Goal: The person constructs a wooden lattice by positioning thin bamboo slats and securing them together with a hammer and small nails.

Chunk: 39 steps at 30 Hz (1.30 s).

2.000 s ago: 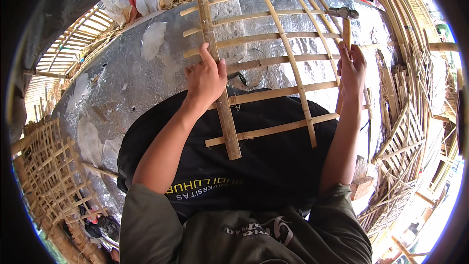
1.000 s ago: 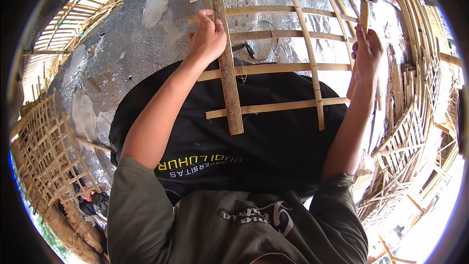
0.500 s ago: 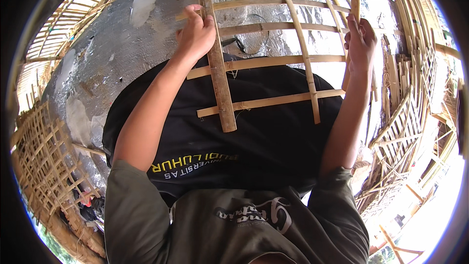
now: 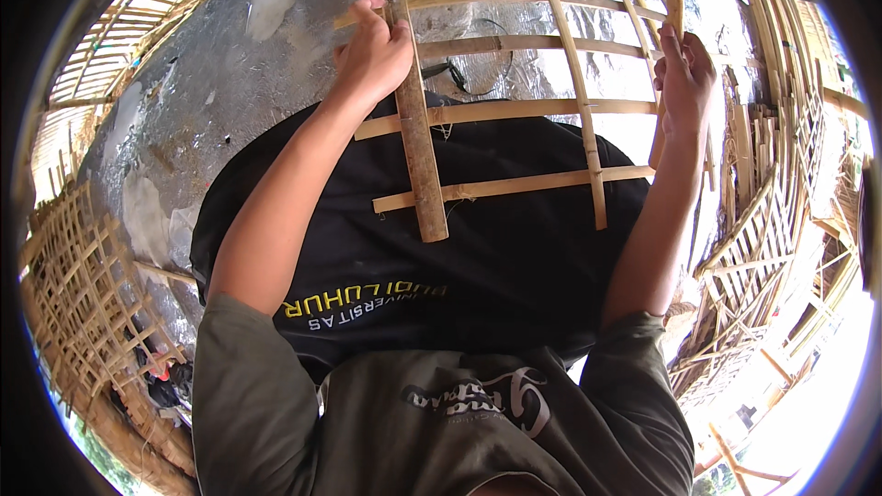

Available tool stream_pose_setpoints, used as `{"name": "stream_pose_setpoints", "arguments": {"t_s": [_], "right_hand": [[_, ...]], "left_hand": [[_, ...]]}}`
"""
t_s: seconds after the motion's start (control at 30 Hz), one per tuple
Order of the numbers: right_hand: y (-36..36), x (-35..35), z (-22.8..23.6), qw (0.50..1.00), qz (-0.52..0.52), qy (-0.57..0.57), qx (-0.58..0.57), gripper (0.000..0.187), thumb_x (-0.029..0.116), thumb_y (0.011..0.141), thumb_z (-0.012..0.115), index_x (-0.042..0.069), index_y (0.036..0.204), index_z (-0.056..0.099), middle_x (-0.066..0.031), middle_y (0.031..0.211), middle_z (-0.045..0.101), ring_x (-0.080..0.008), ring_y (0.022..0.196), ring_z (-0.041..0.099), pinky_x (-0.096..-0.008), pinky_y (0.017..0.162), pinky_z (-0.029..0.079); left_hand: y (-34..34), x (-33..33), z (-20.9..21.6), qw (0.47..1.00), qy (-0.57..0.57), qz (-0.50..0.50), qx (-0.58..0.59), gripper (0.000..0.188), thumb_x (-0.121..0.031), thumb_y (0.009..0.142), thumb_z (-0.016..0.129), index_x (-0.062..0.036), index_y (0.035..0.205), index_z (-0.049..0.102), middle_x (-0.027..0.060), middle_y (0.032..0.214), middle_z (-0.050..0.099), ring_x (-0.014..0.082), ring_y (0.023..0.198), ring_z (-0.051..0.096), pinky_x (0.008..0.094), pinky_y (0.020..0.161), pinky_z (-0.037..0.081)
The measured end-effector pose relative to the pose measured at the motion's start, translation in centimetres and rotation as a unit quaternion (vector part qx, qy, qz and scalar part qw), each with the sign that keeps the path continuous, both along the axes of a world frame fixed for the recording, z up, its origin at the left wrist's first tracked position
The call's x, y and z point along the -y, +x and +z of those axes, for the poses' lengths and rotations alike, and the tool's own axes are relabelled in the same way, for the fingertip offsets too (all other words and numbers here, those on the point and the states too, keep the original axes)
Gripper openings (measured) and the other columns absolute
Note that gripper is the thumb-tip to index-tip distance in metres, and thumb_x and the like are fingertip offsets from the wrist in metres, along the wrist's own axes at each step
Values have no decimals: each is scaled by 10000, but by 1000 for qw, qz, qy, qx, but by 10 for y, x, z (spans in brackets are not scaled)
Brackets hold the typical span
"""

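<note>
A lattice of split bamboo strips lies in front of me, its near end over the black cloth (image 4: 514, 266) across my lap. My left hand (image 4: 375, 53) is closed around the thick bamboo strip (image 4: 423, 165) on the lattice's left side, the thumb on its near face. In my right hand (image 4: 685, 78) is a hammer (image 4: 675, 7), gripped by its wooden handle with the metal head up, beside the lattice's right edge. Thin cross strips (image 4: 533, 110) run under or over the upright strips; a slimmer upright strip (image 4: 579, 101) stands right of the middle.
A silvery, patched sheet (image 4: 202, 83) covers the floor around me. A dark thin cord or wire loop (image 4: 457, 83) lies beneath the lattice. Woven bamboo panels (image 4: 87, 285) stand at the left, and piles of bamboo strips (image 4: 763, 156) at the right.
The lattice has shifted slightly to the right and away, and my left hand has moved with it. My right hand with the hammer has moved a little to the right.
</note>
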State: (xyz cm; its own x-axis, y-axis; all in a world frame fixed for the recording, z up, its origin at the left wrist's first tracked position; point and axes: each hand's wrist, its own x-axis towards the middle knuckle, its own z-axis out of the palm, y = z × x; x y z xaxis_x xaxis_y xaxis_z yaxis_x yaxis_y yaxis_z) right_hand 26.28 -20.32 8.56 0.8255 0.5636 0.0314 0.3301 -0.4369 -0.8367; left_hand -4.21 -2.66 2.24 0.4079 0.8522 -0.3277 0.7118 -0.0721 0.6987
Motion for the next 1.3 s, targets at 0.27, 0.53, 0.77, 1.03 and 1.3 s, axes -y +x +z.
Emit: {"name": "stream_pose_setpoints", "arguments": {"t_s": [0.27,0.53,0.77,1.03,1.3], "right_hand": [[-5,-1,4,1000,10,1,-2,344,375,928,713,50,1040,692,4,586,531,-49,490,468,-214,456,345],[-7,-3,5,1000,13,-19,15,311,343,939,702,46,1031,689,10,575,519,-43,478,452,-215,450,335],[-5,-4,-2,999,28,-8,20,297,322,940,701,39,1032,683,13,572,511,-43,482,448,-213,453,332],[-6,-4,4,999,27,-21,25,303,327,938,706,39,1027,680,16,573,510,-44,484,447,-213,461,336],[-12,-5,7,999,18,-24,22,314,347,940,705,42,1008,672,31,578,486,-38,493,418,-221,467,315]], "left_hand": [[0,0,-5,1000,7,5,9,506,-314,1016,510,-39,1372,278,197,1068,670,310,1011,671,443,991,434],[0,-1,0,1000,-1,-17,1,566,-347,992,532,-28,1370,257,131,993,692,272,1005,674,483,1075,325],[-2,1,-9,998,53,-28,2,587,-350,965,495,4,1357,237,74,777,691,296,943,696,524,1019,301],[1,2,-6,997,58,-50,-8,602,-358,956,514,-12,1368,245,81,802,701,293,991,689,521,1022,308],[1,0,-5,998,-22,13,64,585,-453,1037,195,-5,1411,240,200,1163,655,317,1269,551,568,1122,202]]}}
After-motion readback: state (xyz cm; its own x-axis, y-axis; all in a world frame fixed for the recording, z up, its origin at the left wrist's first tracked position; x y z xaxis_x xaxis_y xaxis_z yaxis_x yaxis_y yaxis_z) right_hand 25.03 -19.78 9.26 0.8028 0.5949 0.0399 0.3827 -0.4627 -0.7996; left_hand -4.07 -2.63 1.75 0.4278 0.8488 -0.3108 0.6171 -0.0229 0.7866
